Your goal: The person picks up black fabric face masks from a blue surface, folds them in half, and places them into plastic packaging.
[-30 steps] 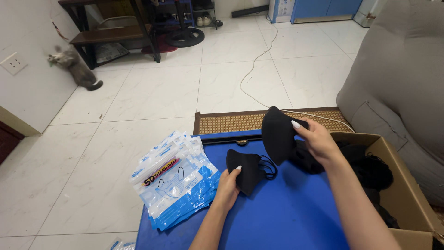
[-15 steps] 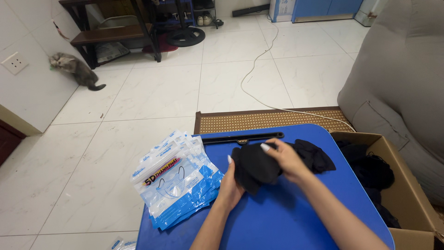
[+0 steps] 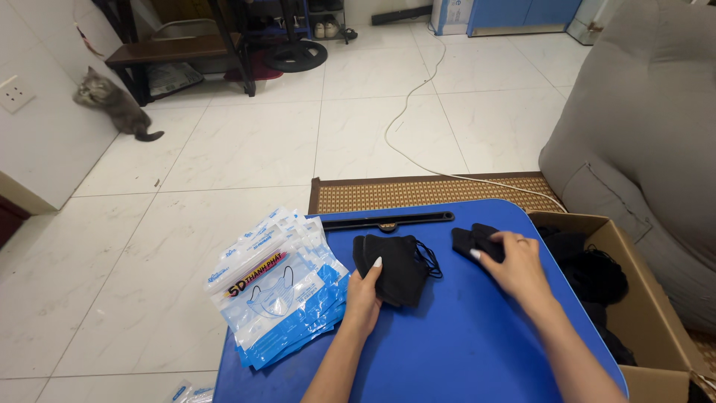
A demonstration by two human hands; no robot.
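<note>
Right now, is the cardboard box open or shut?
Open: the box shows its flaps turned out and black masks lying inside.

Carton (image 3: 656,313) corner beyond frame edge

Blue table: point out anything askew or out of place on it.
The stack of clear-and-blue packets is fanned out and overhangs the blue table's left edge. The black masks under the left hand lie neatly.

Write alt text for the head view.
Two bare hands work at a blue table: the left hand rests on a stack of black masks, the right hand covers another black pile. Clear mask packets lie left, a cardboard box right, a cat beyond.
</note>
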